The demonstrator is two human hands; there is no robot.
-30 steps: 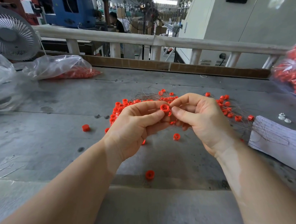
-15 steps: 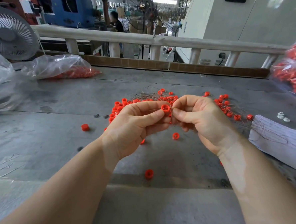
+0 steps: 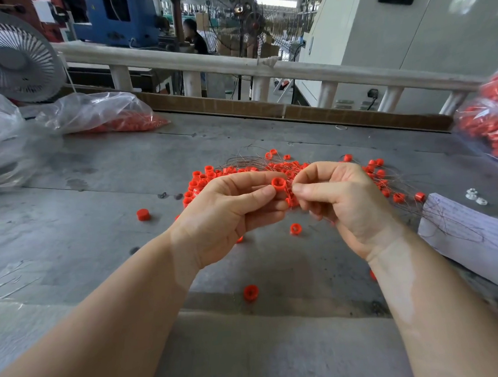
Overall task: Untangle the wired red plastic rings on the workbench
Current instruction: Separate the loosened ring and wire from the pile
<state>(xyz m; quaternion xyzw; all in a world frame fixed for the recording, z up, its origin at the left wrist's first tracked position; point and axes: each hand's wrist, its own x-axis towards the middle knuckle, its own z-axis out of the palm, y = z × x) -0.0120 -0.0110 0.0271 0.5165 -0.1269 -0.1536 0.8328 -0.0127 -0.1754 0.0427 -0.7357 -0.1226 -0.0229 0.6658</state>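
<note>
A tangle of small red plastic rings on thin brown wires [image 3: 281,165] lies on the grey workbench [image 3: 99,232], spreading to the right behind my hands. My left hand [image 3: 229,215] pinches one red ring [image 3: 278,184] between thumb and forefinger, lifted above the bench. My right hand [image 3: 339,200] sits close beside it, thumb and forefinger pinched on the thin wires at that ring. A few more rings show between my two hands. Loose single rings lie at the left [image 3: 143,214], below my hands [image 3: 295,228] and near the front edge [image 3: 250,292].
Clear plastic bags with red parts lie at the back left [image 3: 100,115] and far right [image 3: 492,127]. A white fan [image 3: 12,54] stands at the far left. White paper [image 3: 472,233] with wires on it lies at the right. A white railing [image 3: 234,64] runs behind the bench.
My hands stay together at the same spot; the right fingers have shifted slightly on the wires beside the pinched ring. The view has tilted a little.
</note>
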